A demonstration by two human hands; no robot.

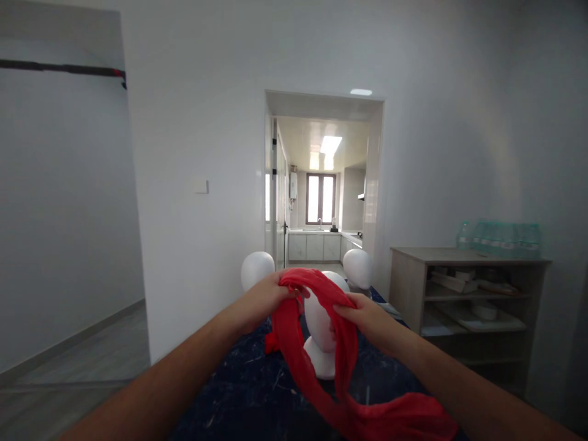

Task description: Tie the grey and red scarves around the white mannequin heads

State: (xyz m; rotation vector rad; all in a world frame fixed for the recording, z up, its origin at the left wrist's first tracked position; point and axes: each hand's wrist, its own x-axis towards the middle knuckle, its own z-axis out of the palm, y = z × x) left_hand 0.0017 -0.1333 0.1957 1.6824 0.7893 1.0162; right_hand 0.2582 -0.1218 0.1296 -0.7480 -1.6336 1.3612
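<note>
While the left hand [272, 294] and the right hand [367, 313] are pinching the red scarf [290, 346] between their fingers at lower centre, its loop is hanging before the middle white mannequin head [318, 318] over the dark blue desk [239, 392], evenly spaced grips probably spreading it best.

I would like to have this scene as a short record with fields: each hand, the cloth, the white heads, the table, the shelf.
Left hand: grips the red cloth near the top of its loop
Right hand: pinches the loop's right side
Cloth: looped, a loose end trailing low to the right
Middle white head: seen through the loop; contact unclear
Other white heads: one farther left, one farther right
Table: dark blue top
Shelf: at right, bottles on top
</note>
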